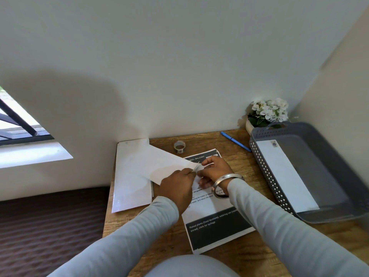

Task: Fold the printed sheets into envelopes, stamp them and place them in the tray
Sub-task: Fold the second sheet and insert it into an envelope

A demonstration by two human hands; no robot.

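A white envelope (pixel 163 162) is held slanted above the desk, its far end pointing back left. My left hand (pixel 177 186) pinches its near right end. My right hand (pixel 216 170), a metal bangle on its wrist, has its fingers at that same end, on the envelope's opening. Under both hands lies a printed sheet (pixel 215 222) with black bands and white text. A pile of white envelopes (pixel 129 184) lies on the left of the desk. The grey perforated tray (pixel 265 172) stands at the right with one white envelope (pixel 285 174) lying in it.
A roll of clear tape (pixel 179 146) stands behind the sheet and a blue pen (pixel 235 141) lies near the back edge. A pot of white flowers (pixel 267 112) sits in the back right corner. The wooden desk (pixel 247 258) ends at the left above a dark floor.
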